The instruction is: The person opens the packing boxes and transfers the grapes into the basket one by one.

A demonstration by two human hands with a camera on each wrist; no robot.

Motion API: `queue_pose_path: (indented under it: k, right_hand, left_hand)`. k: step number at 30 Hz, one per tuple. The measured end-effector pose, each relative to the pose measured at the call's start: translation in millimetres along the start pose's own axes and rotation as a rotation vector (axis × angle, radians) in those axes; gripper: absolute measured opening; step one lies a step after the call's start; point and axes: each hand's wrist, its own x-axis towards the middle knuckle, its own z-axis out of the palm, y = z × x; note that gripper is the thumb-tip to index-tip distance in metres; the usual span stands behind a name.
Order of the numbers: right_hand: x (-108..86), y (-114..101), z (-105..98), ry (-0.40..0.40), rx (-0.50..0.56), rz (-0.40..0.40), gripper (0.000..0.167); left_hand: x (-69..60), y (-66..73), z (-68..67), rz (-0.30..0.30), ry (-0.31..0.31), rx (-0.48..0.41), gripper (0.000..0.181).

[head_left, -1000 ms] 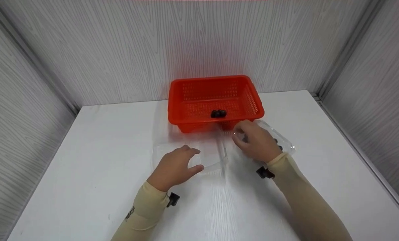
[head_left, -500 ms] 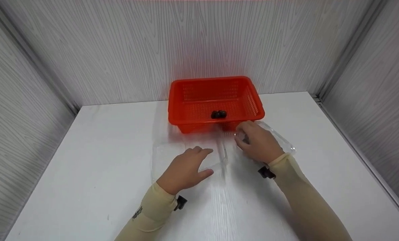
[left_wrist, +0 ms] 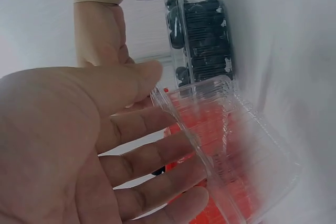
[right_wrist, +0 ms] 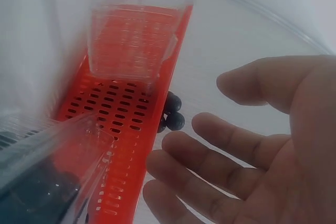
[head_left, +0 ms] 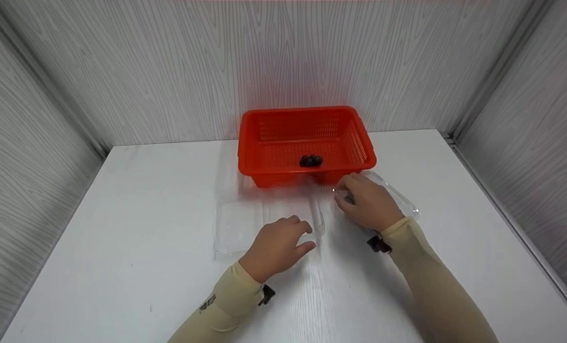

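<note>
Clear plastic: a rectangular see-through box lies left on the smooth white counter. The bare left hand is over its near right part; grip apart, rim contact cannot be told. Judged: support low, since thin walls likely flex. Centre: red perforated plastic basket, small round black balls inside. Right: bare right hand beside a second clear plastic box holding more such balls; grip apart, nothing seen pinched. Best practice: box level, balls taken lightly, singly, against rolling.
</note>
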Motion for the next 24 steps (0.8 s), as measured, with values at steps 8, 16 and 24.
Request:
queue_pose_path:
  k: [8,16,24]
  right_hand:
    - [-1.3,1,0,-0.025,0.027,0.048,0.014]
    - [-1.7,0,-1,-0.050,0.032,0.044,0.016]
    - [1.0,1,1,-0.045,-0.005,-0.004,0.013]
  left_hand:
    - [0.6,-0.4,3.7,0.009,0.010,-0.001,0.024]
    - [1.1,-3.7,3.0,0.027,0.022,0.010,0.020]
    - [-2.0,-9.6,7.8,0.045,-0.004,0.044,0.021]
